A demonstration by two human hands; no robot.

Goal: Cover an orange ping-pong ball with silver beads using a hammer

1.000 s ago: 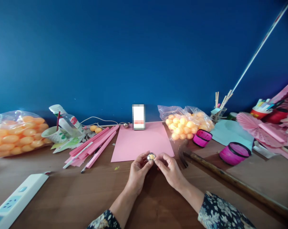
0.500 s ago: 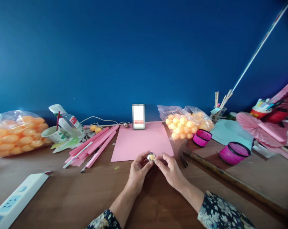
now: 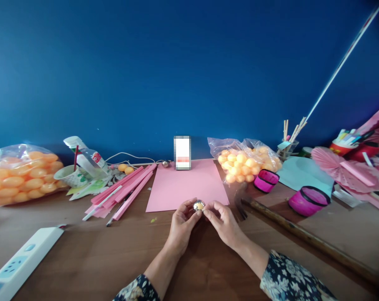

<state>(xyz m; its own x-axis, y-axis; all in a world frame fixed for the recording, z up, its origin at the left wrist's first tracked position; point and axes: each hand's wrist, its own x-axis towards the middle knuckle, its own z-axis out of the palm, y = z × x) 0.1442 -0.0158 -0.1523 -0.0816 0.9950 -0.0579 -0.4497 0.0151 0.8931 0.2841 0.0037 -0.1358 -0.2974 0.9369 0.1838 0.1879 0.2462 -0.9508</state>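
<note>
A small, shiny silver ball (image 3: 198,205) with a yellowish patch on its face is held low over the table, just in front of a pink sheet of paper (image 3: 189,184). My left hand (image 3: 183,225) pinches it between thumb and fingers from the left. From the other side, my right hand (image 3: 224,223) has thumb and forefinger pressed together at the ball's right edge; whether a small part is between those fingertips is too fine to make out. Behind the sheet's left corner lies a second silver ball (image 3: 166,164). A phone (image 3: 182,153) with a blurred screen stands upright at the sheet's back edge.
Right of the sheet lie a hammer (image 3: 290,228), two magenta bands (image 3: 308,201) and a bag of orange balls (image 3: 239,163). To the left are pink strips (image 3: 123,192), a paper cup (image 3: 72,176), another ball bag (image 3: 16,177) and a power strip (image 3: 26,259). A blue wall (image 3: 189,71) closes the back.
</note>
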